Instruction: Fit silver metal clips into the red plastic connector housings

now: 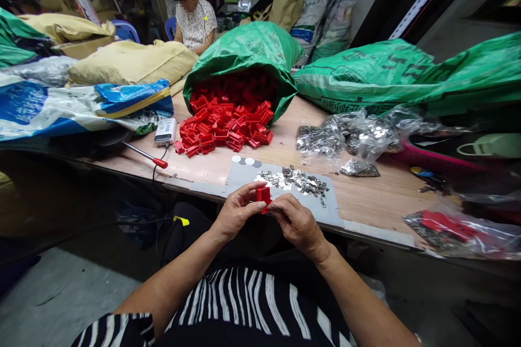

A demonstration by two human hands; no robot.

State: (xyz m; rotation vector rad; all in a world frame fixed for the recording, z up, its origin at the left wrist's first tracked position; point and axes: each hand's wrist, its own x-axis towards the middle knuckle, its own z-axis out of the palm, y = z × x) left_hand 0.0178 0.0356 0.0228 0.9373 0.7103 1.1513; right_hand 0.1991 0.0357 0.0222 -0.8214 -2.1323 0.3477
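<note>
While the left hand [238, 210] pinches a red plastic part [262, 195] above the near edge of a wood-grain table [368, 203], the right hand [299, 222] presses fingertips together at its right side, contents indeterminable. Clock positions from the part: grey mat [330, 210] bearing metal pieces [303, 181], one to three; clear bags [325, 141], two; white cabled device [165, 131], ten; red heap [228, 127], mouth of green sack [248, 46], eleven to twelve; seated co-worker [196, 24] beyond, eleven.
</note>
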